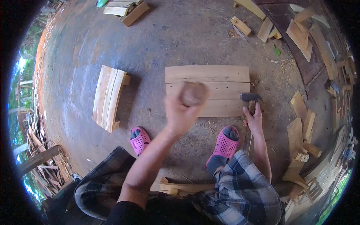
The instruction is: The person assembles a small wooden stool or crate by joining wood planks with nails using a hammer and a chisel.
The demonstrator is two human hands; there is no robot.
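Observation:
A claw hammer [249,97] is in my right hand [254,119], its dark head at the right edge of a low wooden panel [208,107]. The fingers are closed around the handle just below the head. The panel, made of three planks with small dark nail marks, lies flat on the floor in front of my feet. Raised over the panel toward the camera, my left hand [182,116] is closed on a roundish brown object [193,93]. Motion blur hides what kind of object it is.
A small slatted wooden stool [108,98] stands at the left, and another slatted wooden piece [125,9] is at the top. Wood offcuts [300,127] lie along the right, with a loose block [241,26] farther back. Pink clogs [226,144] are on my feet.

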